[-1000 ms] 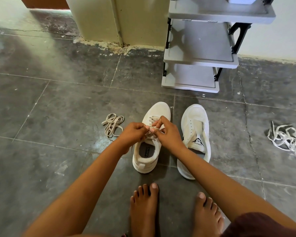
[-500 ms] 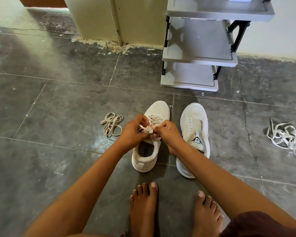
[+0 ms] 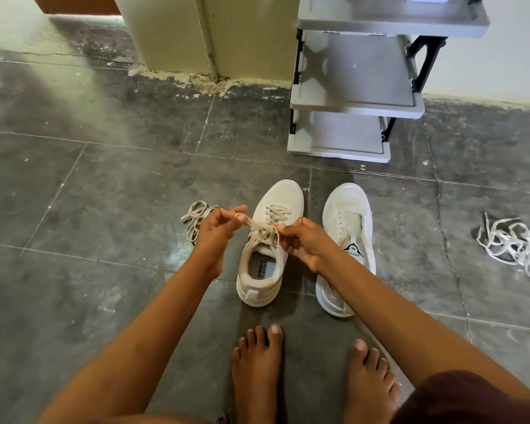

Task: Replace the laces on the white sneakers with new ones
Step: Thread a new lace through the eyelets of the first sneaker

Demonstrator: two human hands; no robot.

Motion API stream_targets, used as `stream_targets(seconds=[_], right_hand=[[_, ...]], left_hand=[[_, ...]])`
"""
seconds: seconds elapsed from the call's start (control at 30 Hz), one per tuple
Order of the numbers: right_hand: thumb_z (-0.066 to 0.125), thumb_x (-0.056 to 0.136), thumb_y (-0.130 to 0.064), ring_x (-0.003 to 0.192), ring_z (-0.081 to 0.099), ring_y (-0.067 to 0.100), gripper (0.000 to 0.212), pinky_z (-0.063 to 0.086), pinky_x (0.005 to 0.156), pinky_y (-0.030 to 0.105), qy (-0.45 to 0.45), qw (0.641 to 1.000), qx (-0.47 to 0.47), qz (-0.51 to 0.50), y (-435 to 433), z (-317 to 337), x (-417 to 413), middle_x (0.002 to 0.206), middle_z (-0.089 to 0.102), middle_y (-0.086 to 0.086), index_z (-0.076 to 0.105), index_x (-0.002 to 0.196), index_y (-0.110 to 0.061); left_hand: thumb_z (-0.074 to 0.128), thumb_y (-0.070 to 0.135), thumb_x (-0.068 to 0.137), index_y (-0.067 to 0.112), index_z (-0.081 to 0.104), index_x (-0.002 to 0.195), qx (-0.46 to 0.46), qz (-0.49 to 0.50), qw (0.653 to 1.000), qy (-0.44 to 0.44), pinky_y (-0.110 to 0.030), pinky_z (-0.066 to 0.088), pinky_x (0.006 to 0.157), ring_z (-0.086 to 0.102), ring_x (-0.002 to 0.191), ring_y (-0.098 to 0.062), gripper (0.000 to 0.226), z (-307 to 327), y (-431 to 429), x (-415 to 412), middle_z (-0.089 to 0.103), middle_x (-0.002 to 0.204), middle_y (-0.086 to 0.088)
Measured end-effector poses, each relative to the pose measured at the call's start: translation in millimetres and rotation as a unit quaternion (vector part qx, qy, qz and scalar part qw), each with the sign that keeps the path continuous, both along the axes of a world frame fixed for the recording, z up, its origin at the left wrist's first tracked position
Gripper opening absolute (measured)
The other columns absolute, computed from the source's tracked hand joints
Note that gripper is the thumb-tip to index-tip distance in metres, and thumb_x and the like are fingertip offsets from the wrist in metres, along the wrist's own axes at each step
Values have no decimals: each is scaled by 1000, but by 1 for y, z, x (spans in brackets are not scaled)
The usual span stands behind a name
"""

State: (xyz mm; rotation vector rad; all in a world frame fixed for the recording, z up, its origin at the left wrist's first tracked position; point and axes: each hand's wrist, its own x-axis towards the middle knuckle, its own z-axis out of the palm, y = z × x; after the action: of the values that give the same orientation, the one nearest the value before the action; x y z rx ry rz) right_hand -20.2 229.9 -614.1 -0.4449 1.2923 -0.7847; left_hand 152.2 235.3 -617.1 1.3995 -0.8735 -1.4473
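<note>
Drawn farther apart, left hand [image 3: 216, 229] and right hand [image 3: 305, 243] each pinch one lace end [image 3: 254, 223]; two sneakers [image 3: 283, 197] stand.

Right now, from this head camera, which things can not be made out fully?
Head view:
The lace on the laced sneaker: the left hand and right hand pinch it and cover the knot area; tied or not is unclear.
The unlaced sneaker: the right forearm hides part of its heel end.
The grey rack: top cut off by the upper edge.
The white lace heap: too tangled to count.
</note>
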Motion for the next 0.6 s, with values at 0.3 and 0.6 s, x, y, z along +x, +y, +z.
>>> stream_targets(seconds=[0.3,0.6], right_hand=[[66,81,3,89,67,30,17,54,78,28,322,881,-262,228,6,6,-21,99,69,20,68,98,-3],[55,91,-19,98,57,30,27,47,82,38,534,632,-378,414,8,9,-18,107,62,11,68,113,-12]], left_hand=[[50,6,95,11,43,79,6,-29,999,-43,-19,51,55,60,55,-7,19,-1,6,13,64,75,-8],[69,16,83,13,68,103,-168,-274,809,-492,-20,43,65,58,74,-12,20,9,-3,12,63,82,0]])
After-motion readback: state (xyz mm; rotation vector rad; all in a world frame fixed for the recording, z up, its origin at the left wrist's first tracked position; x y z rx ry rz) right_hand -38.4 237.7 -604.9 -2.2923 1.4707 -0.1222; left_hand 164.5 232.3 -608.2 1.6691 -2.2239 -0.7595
